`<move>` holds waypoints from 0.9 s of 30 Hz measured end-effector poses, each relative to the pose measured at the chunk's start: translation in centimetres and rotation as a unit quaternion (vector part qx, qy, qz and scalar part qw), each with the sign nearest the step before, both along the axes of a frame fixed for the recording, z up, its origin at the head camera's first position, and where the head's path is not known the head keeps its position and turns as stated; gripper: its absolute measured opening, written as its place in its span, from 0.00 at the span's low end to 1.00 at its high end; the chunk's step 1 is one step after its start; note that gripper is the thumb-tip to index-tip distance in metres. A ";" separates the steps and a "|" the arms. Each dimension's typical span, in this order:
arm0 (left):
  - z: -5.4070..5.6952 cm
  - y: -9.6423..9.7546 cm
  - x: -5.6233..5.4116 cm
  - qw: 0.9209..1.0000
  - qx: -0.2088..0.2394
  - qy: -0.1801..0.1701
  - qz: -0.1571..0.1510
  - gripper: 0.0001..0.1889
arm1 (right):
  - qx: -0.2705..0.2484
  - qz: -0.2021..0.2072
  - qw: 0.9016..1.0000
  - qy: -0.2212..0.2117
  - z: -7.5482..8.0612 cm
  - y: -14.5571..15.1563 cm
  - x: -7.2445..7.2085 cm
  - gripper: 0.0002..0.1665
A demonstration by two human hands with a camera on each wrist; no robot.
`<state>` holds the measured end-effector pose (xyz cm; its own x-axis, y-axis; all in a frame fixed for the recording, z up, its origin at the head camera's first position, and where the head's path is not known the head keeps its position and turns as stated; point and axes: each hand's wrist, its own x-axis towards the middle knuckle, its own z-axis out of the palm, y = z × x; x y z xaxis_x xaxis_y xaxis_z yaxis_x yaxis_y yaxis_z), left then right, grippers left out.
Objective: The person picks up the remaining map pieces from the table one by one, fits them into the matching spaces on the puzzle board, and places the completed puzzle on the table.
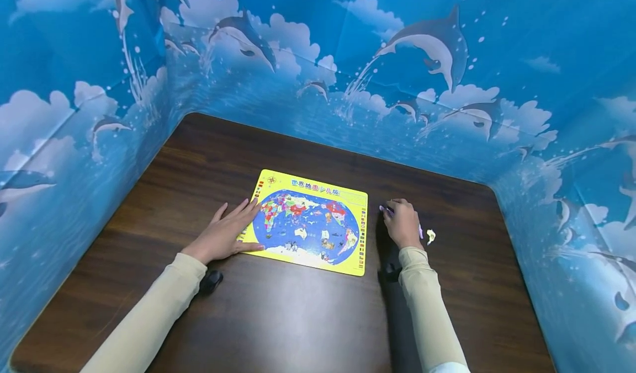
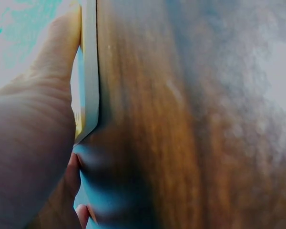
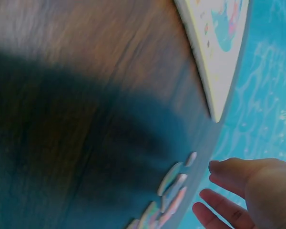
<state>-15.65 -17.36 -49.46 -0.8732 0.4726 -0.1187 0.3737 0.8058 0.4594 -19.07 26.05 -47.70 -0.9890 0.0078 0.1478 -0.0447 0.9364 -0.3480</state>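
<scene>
A yellow-bordered world map puzzle board [image 1: 308,221] lies flat on the table. My left hand [image 1: 226,234] rests across its left edge with spread fingers; in the left wrist view the thumb [image 2: 57,52] lies along the board's side. To the right of the board, my right hand [image 1: 401,224] is over several small loose puzzle pieces. Its fingers look loosely bent in the right wrist view, with nothing seen between them, above the pieces [image 3: 169,179]. A purple piece [image 1: 382,208] shows by the fingertips, and a cream-coloured piece [image 1: 430,236] lies right of the hand.
The dark wooden table [image 1: 298,318] has rounded far corners. A blue cloth [image 1: 318,113] printed with dolphins and clouds hangs around its back and sides. Black devices sit under both wrists, the left one [image 1: 211,282] near the tabletop.
</scene>
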 end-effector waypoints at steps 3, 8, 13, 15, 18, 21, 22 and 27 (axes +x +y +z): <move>0.0 -0.2 0.2 1.000 0.001 0.003 0.000 0.56 | 0.003 -0.003 1.000 0.006 -0.7 0.3 -0.4 0.13; -0.1 -0.4 0.3 1.000 0.002 0.005 0.001 0.56 | 0.015 -0.006 0.999 0.027 -1.6 0.3 -0.8 0.12; -0.1 -0.2 0.2 1.000 0.010 0.005 -0.003 0.56 | 0.008 -0.022 0.999 0.047 -1.8 0.6 -1.2 0.08; -0.1 -0.1 0.2 1.000 0.010 0.006 -0.003 0.56 | -0.011 -0.029 0.999 0.044 -1.7 0.7 -1.3 0.07; -0.1 -0.1 0.2 1.000 0.007 0.007 -0.003 0.56 | -0.044 -0.042 0.998 0.029 -1.6 0.8 -1.5 0.07; -0.1 -0.1 0.1 1.000 0.007 0.005 -0.003 0.56 | -0.074 -0.058 0.996 0.007 -1.5 1.0 -1.7 0.07; -0.1 -0.1 0.2 1.000 0.007 0.005 -0.003 0.56 | -0.080 -0.061 0.995 0.000 -1.5 1.0 -1.7 0.07; -0.1 -0.2 0.2 1.000 0.009 0.001 -0.003 0.56 | -0.115 -0.076 0.990 -0.028 -1.3 1.0 -1.7 0.07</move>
<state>-15.42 -17.52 -49.58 -0.8703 0.4807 -0.1078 0.3804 0.7948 0.4729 -20.81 27.09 -49.02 -0.9806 0.1835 0.0689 0.1159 0.8262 -0.5513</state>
